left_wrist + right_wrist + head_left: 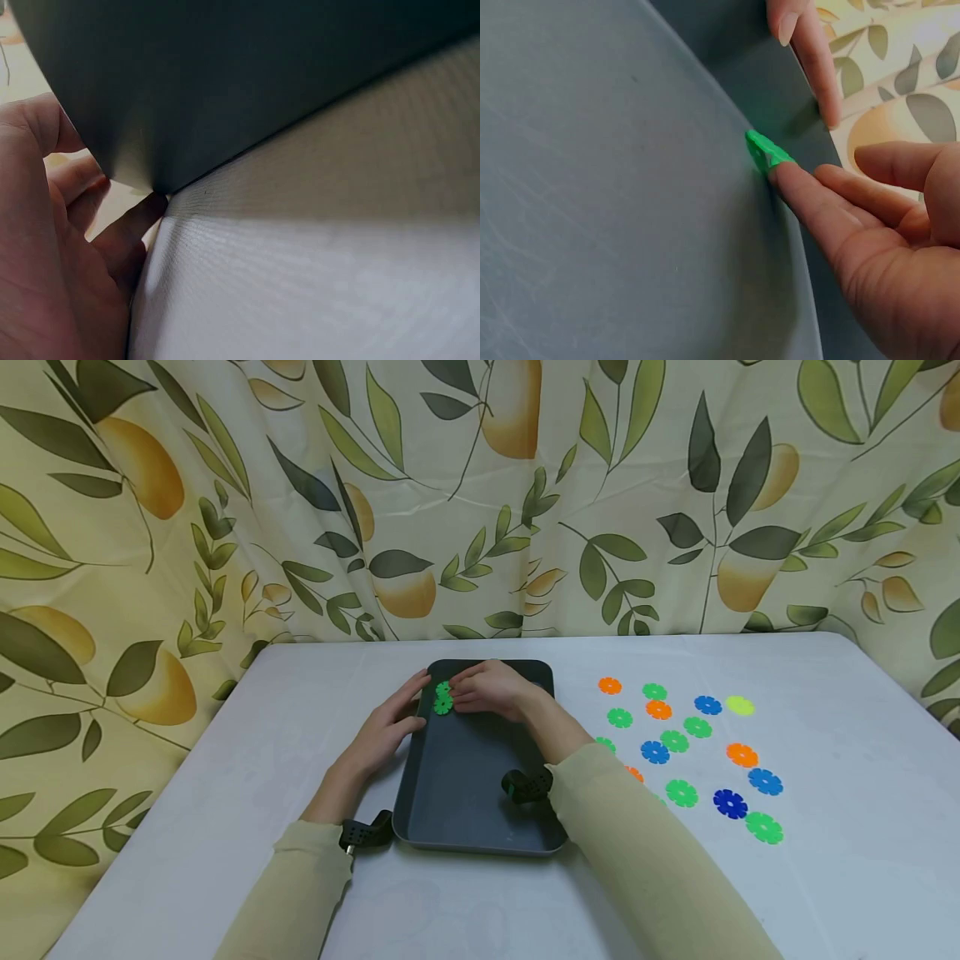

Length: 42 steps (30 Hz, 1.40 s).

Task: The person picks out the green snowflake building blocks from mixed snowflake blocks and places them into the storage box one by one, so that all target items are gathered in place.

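A dark grey tray [465, 793] lies on the white table. My left hand [382, 727] rests along its far left side, fingers extended and touching the rim; the left wrist view shows the fingers [97, 180] against the outer wall. Inside the tray's far left corner sit two green notched discs, one [443, 704] slightly in front of the other [442, 688]. My right hand [495, 689] reaches over the tray with its fingertips at these discs. In the right wrist view the fingers touch a green disc [763, 152] by the tray wall, with the thumb held apart.
Right of the tray, several flat notched discs lie scattered: green [682, 793], orange [742, 755], blue [765, 782], dark blue [730, 804] and yellow-green [740, 705]. My right forearm covers part of them. Behind the table hangs a leaf-and-fruit patterned curtain [480, 552].
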Motion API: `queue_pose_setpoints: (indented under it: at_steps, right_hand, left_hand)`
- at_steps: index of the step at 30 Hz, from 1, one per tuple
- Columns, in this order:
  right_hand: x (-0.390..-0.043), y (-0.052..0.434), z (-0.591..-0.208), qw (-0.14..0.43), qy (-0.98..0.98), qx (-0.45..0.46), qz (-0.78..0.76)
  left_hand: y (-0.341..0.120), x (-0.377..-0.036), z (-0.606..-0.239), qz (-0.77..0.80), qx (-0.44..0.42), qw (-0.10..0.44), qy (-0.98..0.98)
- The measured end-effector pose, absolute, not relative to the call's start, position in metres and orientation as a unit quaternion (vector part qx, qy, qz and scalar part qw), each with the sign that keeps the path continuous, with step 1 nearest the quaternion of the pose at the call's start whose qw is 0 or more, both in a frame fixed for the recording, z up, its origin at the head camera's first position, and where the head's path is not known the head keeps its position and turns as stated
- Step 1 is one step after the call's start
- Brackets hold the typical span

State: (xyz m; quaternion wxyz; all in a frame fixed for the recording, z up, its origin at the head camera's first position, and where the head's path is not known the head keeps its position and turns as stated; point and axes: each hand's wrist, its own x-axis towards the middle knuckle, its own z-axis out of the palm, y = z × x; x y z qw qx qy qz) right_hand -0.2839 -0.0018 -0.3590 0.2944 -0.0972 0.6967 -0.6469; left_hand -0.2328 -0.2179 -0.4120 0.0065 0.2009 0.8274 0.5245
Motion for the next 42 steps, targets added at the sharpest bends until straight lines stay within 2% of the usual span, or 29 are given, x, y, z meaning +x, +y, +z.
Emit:
queue_pose_setpoints:
  at_steps: [6, 28, 35, 42]
  right_hand:
    - [-0.284, -0.003, -0.356, 0.312, 0.689, -0.115, -0.644]
    - [-0.283, 0.018, -0.353, 0.307, 0.671, -0.119, -0.665]
    - [-0.281, 0.031, -0.345, 0.295, 0.666, -0.122, -0.674]
    - [-0.272, 0.051, -0.330, 0.271, 0.668, -0.169, -0.672]
  left_hand:
    - [-0.218, -0.234, -0.413, 0.531, 0.207, 0.006, 0.822]
    - [-0.218, -0.233, -0.413, 0.531, 0.209, 0.002, 0.821]
    - [-0.218, -0.232, -0.414, 0.534, 0.205, 0.001, 0.821]
    - [-0.219, -0.233, -0.415, 0.533, 0.206, 0.003, 0.821]
